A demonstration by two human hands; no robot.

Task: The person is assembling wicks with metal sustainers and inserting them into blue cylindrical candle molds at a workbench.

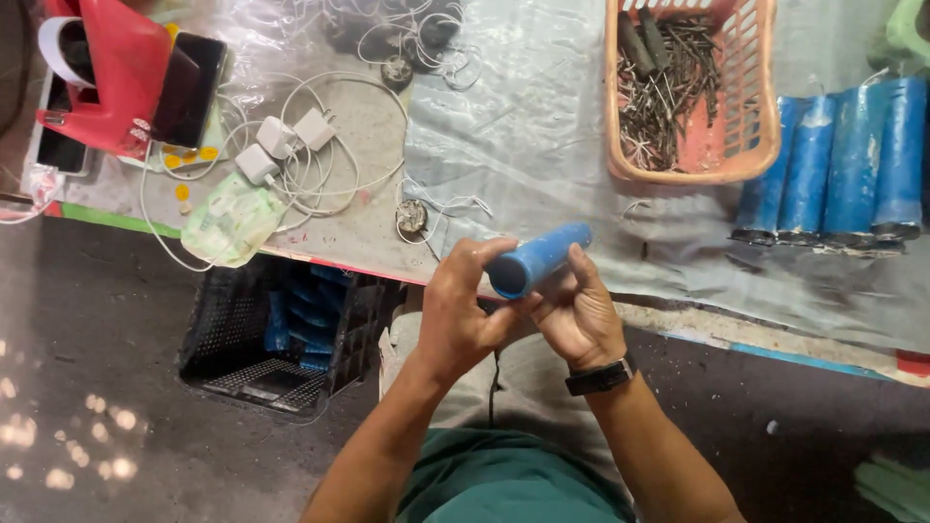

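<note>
A blue cylinder [539, 258] lies tilted across both my hands, its dark end toward me, just in front of the table's near edge. My left hand [463, 308] wraps its lower end from the left. My right hand [575, 312], with a black watch on the wrist, grips it from below and the right, one finger laid along its side.
Several more blue cylinders [835, 167] stand in a row at the right on the plastic-covered table [523, 126]. An orange basket [761, 116] holds dark metal pins. White chargers and cables [291, 145] and a red stand with phones [126, 77] lie at the left. A black crate [242, 339] sits on the floor.
</note>
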